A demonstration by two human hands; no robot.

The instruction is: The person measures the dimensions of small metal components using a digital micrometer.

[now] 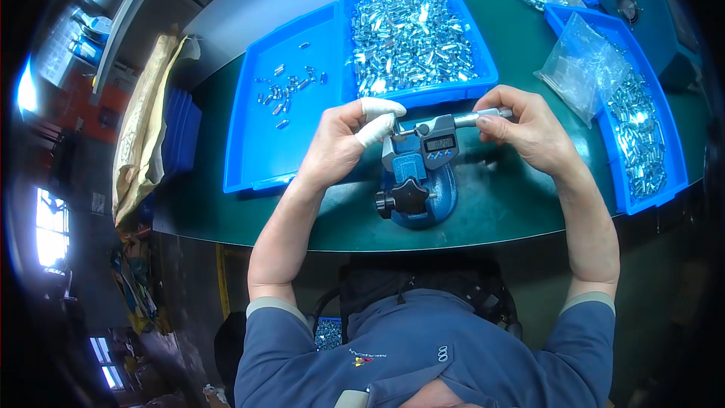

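A digital micrometer (440,144) sits clamped in a blue stand (445,200) with a black knob (409,196), in front of me on the green table. My left hand (336,143), white finger cots on its thumb and forefinger, pinches a small metal pin (399,134) at the micrometer's measuring gap. Those fingertips cover most of the pin. Closed around the thimble at the micrometer's right end is my right hand (532,132). Beyond my left hand, a blue tray (245,136) holds scattered metal pins (281,94).
A blue tray (488,53) heaped with shiny metal pins stands behind the micrometer. At right, another blue tray (683,170) holds more pins, with a clear plastic bag (580,68) lying across it. Stacked blue trays (181,128) and brown paper (140,128) are at left.
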